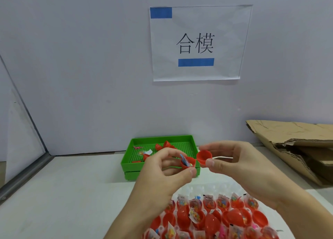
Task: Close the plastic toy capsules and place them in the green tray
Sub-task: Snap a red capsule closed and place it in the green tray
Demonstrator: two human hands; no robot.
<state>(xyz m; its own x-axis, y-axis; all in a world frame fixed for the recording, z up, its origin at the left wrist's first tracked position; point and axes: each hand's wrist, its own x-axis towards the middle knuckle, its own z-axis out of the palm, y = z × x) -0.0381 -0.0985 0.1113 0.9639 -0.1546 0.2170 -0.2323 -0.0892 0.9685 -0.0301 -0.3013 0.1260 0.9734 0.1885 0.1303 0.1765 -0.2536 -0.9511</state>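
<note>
My left hand [162,174] pinches a red capsule half [189,162] that holds a small colourful toy packet. Just to its right, my right hand [239,165] pinches an empty red capsule half [204,156] between thumb and fingers, its open side turned toward the filled half. The two halves are close together but apart. Both hands hover in front of the green tray [131,164], which stands at the wall and holds a few red capsule pieces [163,145] and small loose toy bits.
At the bottom, a clear blister sheet [216,213] carries several open red capsule halves with toy packets. Flattened cardboard [295,143] lies at the right. A paper sign [197,42] hangs on the wall behind. A metal-edged panel [27,174] borders the table's left side.
</note>
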